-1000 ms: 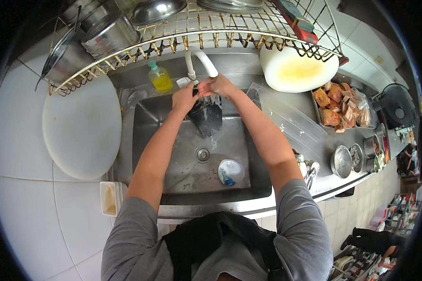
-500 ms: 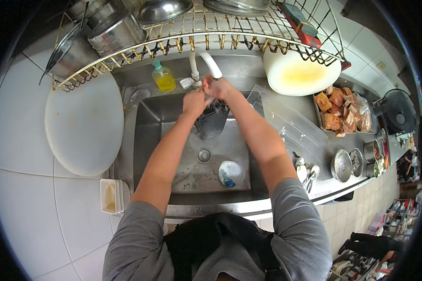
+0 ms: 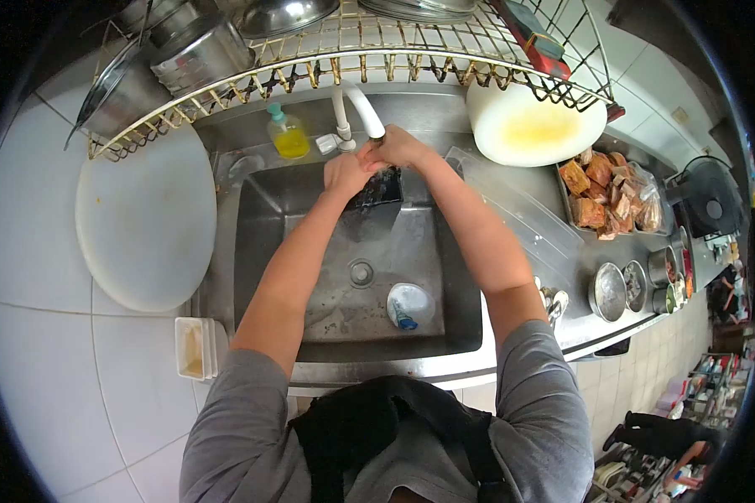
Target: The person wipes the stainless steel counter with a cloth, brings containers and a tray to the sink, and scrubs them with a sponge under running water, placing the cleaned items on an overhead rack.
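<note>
Beneath the spout of the white tap (image 3: 363,109), my two hands meet at the back of the steel sink (image 3: 457,285). My left hand (image 3: 346,174) has its fingers curled inward. Touching it from the right, my right hand (image 3: 397,148) is bent down with its fingers closed. What lies between the fingers is hidden. Just below the hands is a dark, flat-looking, wet patch or piece (image 3: 379,189); I cannot tell whether it is held. A white bowl (image 3: 411,302) with a blue item in it sits on the sink floor, right of the drain (image 3: 361,272).
A soap bottle (image 3: 288,134) stands left of the tap. White round boards (image 3: 147,226) lean at the left and behind right (image 3: 524,126). A wire rack (image 3: 352,50) with pots hangs above. Rightward are a clear lid (image 3: 520,218), meat pieces (image 3: 600,193) and metal bowls (image 3: 608,292).
My hands stay together under the tap, and their fingers have shifted slightly. The dark patch beneath them shows more solid black at its top. The whole view has moved a little.
</note>
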`<state>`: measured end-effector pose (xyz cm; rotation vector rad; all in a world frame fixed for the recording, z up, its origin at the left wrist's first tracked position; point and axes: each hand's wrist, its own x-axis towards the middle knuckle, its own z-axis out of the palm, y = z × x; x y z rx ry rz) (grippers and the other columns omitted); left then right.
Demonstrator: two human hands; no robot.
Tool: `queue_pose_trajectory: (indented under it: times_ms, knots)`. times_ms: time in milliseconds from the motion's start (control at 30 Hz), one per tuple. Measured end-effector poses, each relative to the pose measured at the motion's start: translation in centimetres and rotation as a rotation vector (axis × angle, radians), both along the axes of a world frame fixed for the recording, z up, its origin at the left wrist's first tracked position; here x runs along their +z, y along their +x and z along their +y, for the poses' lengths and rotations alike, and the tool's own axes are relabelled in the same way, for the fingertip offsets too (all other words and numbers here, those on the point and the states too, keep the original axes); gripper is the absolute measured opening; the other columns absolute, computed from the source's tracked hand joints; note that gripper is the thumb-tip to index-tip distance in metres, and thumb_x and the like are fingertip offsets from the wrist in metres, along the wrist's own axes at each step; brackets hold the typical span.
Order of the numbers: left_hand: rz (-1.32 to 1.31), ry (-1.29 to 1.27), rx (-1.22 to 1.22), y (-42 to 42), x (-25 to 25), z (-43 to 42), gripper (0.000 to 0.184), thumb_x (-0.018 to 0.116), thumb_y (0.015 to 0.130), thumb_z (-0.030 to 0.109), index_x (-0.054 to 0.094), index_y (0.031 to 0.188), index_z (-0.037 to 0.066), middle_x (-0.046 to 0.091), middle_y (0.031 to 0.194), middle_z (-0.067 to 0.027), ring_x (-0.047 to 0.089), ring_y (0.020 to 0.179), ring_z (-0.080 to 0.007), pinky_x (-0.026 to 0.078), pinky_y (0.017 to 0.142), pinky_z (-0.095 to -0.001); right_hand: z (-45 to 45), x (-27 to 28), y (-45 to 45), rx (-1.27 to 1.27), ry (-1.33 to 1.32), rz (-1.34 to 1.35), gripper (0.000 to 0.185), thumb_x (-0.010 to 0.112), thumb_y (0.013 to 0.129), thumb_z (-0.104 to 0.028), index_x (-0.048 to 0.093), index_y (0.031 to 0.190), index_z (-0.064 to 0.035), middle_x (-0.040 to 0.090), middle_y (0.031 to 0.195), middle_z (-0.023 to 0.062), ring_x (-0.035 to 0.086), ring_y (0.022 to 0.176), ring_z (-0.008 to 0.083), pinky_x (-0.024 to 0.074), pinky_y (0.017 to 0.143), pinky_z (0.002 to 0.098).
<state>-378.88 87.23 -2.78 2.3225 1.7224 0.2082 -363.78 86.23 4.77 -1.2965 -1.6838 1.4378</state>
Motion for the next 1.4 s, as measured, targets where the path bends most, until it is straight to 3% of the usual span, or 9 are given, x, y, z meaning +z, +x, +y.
queue_pose_trajectory:
  times_ms: [167,333,400,533,733,900,1033,1233,1400]
  knots:
    - [-0.108,-0.003,0.261,-2.9,3.0,-3.5,0.073,0.036,0.081,0.075,0.072,0.09,0.012,0.068,0.094,-0.0151,0.064,0.091,-0.0345,0.049,0.075,-0.0434,-0.8,-0.3,0.0,-0.041,-0.061,0.239,0.015,0.059,0.085,0.007,0.062,0.098,0.013,0.067,0.093,0.0182,0.068,0.083,0.0237,0.0589,0.077,0.0296]
    - [-0.418,-0.034,0.555,-11.7,2.3,-6.3,0.085,0.038,0.078,0.08,0.07,0.088,0.002,0.067,0.089,-0.0215,0.061,0.091,-0.0395,0.045,0.079,-0.043,-1.1,-1.6,-0.5,-0.01,-0.16,0.404,0.017,0.055,0.088,0.004,0.062,0.101,0.0126,0.066,0.096,0.0173,0.067,0.088,0.0234,0.0575,0.083,0.0303]
    - [-0.771,0.038,0.717,-16.3,-0.8,-8.1,0.08,0.05,0.081,0.072,0.068,0.089,-0.006,0.068,0.085,-0.019,0.063,0.084,-0.0292,0.045,0.082,-0.0371,-1.1,-1.7,-0.3,-0.031,-0.201,0.385,0.018,0.053,0.088,0.003,0.062,0.102,0.0117,0.066,0.097,0.0165,0.067,0.09,0.0227,0.0567,0.084,0.0297]
    - [-1.549,-0.151,0.764,-22.3,-2.1,-14.9,0.083,0.05,0.087,0.064,0.048,0.13,-0.007,0.052,0.131,-0.0138,0.051,0.118,-0.0252,0.038,0.101,-0.0336,-0.2,-4.9,2.9,-0.11,-0.158,0.138,0.023,0.053,0.088,-0.003,0.063,0.106,0.0073,0.067,0.1,0.0122,0.066,0.089,0.0184,0.0546,0.08,0.0272]
    - [-2.013,-0.289,0.853,-25.4,-5.6,-21.3,0.075,0.04,0.089,0.068,0.041,0.138,0.011,0.048,0.136,-0.0106,0.046,0.123,-0.0309,0.037,0.105,-0.0433,0.7,-12.3,8.8,-0.263,-0.209,-0.153,0.047,0.059,0.091,-0.039,0.059,0.12,-0.003,0.065,0.109,0.0062,0.062,0.092,0.0155,0.0469,0.078,0.0244]
    - [-2.123,-0.323,0.819,-23.7,-8.1,-23.9,0.069,0.031,0.094,0.063,0.044,0.135,0.009,0.043,0.139,-0.0113,0.046,0.122,-0.0318,0.038,0.105,-0.0469,-3.8,-12.1,8.4,-0.341,-0.561,0.218,0.076,0.052,0.085,-0.065,0.054,0.124,0.0007,0.063,0.11,0.0084,0.061,0.094,0.0187,0.0483,0.083,0.0298]
    - [-2.22,-0.496,0.758,-24.2,-16.3,-23.9,0.068,0.037,0.092,0.063,0.042,0.137,0.012,0.045,0.138,-0.0097,0.045,0.124,-0.0321,0.039,0.103,-0.0475,-3.1,-11.1,8.2,-0.373,-0.308,0.089,0.087,0.052,0.08,-0.073,0.057,0.124,0.0025,0.062,0.115,0.0159,0.06,0.104,0.0252,0.0441,0.092,0.0368]
    - [-1.41,-0.609,1.161,-18.8,-13.7,-21.2,0.074,0.038,0.092,0.062,0.036,0.142,0.007,0.034,0.147,-0.014,0.036,0.133,-0.0318,0.031,0.108,-0.0438,-1.1,-2.3,2.9,-0.213,0.056,-0.476,0.093,0.054,0.07,-0.08,0.066,0.105,0.0052,0.067,0.099,0.0209,0.065,0.093,0.0316,0.0485,0.083,0.039]
    - [-1.361,-0.168,0.502,-8.7,-3.2,-15.8,0.046,0.049,0.097,0.037,0.051,0.128,0.003,0.054,0.124,-0.011,0.052,0.115,-0.0212,0.04,0.099,-0.035,-0.2,-2.4,-1.5,-0.092,0.193,-0.839,0.092,0.051,0.066,-0.084,0.069,0.096,0.0004,0.067,0.103,0.0214,0.064,0.099,0.0336,0.0488,0.086,0.0421]
